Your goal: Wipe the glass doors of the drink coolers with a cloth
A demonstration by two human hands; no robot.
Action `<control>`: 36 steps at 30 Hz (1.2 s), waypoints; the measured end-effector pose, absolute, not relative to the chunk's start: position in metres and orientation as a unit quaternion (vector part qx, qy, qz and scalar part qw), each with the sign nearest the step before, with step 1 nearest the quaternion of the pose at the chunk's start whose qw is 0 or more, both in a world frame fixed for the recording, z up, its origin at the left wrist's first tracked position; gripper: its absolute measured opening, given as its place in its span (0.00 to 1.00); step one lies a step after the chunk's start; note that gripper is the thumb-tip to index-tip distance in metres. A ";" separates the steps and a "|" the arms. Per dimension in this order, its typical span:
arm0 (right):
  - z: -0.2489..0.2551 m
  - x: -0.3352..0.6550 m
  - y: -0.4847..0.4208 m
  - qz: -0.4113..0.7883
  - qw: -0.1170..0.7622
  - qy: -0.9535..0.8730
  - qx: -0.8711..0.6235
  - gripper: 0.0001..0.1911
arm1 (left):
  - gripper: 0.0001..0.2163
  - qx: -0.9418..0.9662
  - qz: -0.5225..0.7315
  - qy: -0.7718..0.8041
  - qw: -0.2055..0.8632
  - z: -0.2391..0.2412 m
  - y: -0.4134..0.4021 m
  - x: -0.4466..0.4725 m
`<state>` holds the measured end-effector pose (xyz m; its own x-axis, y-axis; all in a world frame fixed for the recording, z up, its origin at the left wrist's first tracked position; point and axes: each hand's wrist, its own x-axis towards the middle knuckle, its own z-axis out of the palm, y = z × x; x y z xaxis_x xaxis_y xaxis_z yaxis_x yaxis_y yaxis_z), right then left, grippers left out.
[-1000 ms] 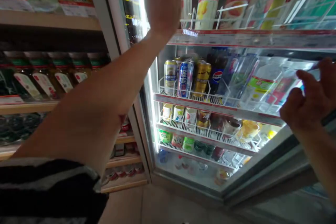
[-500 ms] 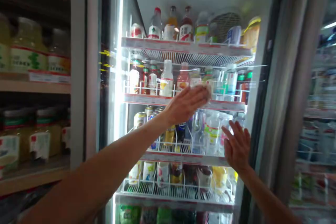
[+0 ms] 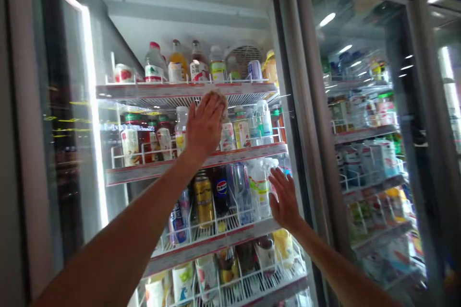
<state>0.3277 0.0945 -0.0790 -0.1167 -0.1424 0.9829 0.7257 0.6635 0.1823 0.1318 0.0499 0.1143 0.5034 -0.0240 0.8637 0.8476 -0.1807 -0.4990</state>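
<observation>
My left hand [image 3: 205, 124] lies flat with fingers together on the glass door [image 3: 248, 24] of a lit drinks fridge, at the height of the second shelf [image 3: 158, 168] of bottles. My right hand [image 3: 284, 197] is lower and further right, fingers spread, palm against the same glass near the door's right frame [image 3: 292, 105]. Neither hand holds anything. Behind the glass, between the two hands, stand a gold can [image 3: 203, 199], a dark Pepsi bottle [image 3: 221, 192] and clear water bottles [image 3: 259, 192].
The top shelf [image 3: 180, 90] carries several juice bottles and a can. Lower wire shelves [image 3: 230, 283] hold cartons and cups. To the right stands a neighbouring fridge [image 3: 367, 129] with a shut glass door. A bright light strip [image 3: 94, 153] runs down the fridge's left side.
The fridge door has swung from wide open to flush with its frame. My left hand came down from high up onto the glass, my right hand flattened against it, and the view rose.
</observation>
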 end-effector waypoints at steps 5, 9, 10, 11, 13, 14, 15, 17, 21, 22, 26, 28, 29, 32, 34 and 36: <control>-0.080 0.327 0.091 -0.297 0.651 -0.668 -0.204 0.29 | 0.20 -0.770 -0.191 -0.139 0.593 0.100 0.056 0.152; -0.077 0.337 0.082 -0.244 0.680 -0.668 -0.178 0.27 | 0.19 -0.699 -0.304 -0.239 0.601 0.138 0.062 0.165; -0.076 0.342 0.079 -0.234 0.694 -0.658 -0.178 0.27 | 0.19 -0.679 -0.337 -0.272 0.593 0.145 0.064 0.172; -0.076 0.348 0.077 -0.227 0.708 -0.644 -0.181 0.27 | 0.19 -0.675 -0.344 -0.288 0.586 0.145 0.065 0.180; -0.076 0.362 0.073 -0.230 0.730 -0.613 -0.195 0.28 | 0.20 -0.717 -0.277 -0.264 0.583 0.121 0.068 0.196; -0.077 0.370 0.072 -0.237 0.735 -0.603 -0.203 0.28 | 0.21 -0.752 -0.212 -0.228 0.581 0.099 0.068 0.203; -0.078 0.377 0.071 -0.246 0.735 -0.595 -0.212 0.28 | 0.21 -0.781 -0.151 -0.187 0.576 0.075 0.067 0.209; -0.080 0.390 0.070 -0.266 0.726 -0.590 -0.231 0.27 | 0.22 -0.822 -0.050 -0.102 0.558 0.034 0.064 0.215; -0.084 0.405 0.070 -0.282 0.702 -0.599 -0.263 0.26 | 0.22 -0.818 -0.096 -0.124 0.553 0.029 0.063 0.219; -0.084 0.407 0.070 -0.280 0.701 -0.599 -0.268 0.26 | 0.22 -0.794 -0.164 -0.187 0.555 0.036 0.064 0.221; -0.084 0.412 0.069 -0.273 0.715 -0.578 -0.282 0.26 | 0.22 -0.749 -0.252 -0.278 0.546 0.015 0.068 0.229; -0.086 0.414 0.067 -0.272 0.715 -0.580 -0.279 0.26 | 0.23 -0.808 -0.140 -0.166 0.548 -0.021 0.065 0.228; -0.087 0.416 0.066 -0.271 0.713 -0.584 -0.278 0.26 | 0.23 -0.826 -0.095 -0.118 0.543 -0.037 0.063 0.225; -0.089 0.419 0.063 -0.263 0.707 -0.593 -0.281 0.26 | 0.22 -0.823 -0.107 -0.117 0.545 -0.046 0.060 0.212; -0.090 0.420 0.061 -0.258 0.710 -0.591 -0.282 0.26 | 0.22 -0.783 -0.194 -0.202 0.556 -0.030 0.061 0.206; -0.092 0.418 0.058 -0.253 0.712 -0.595 -0.273 0.26 | 0.22 -0.757 -0.231 -0.243 0.561 -0.020 0.062 0.203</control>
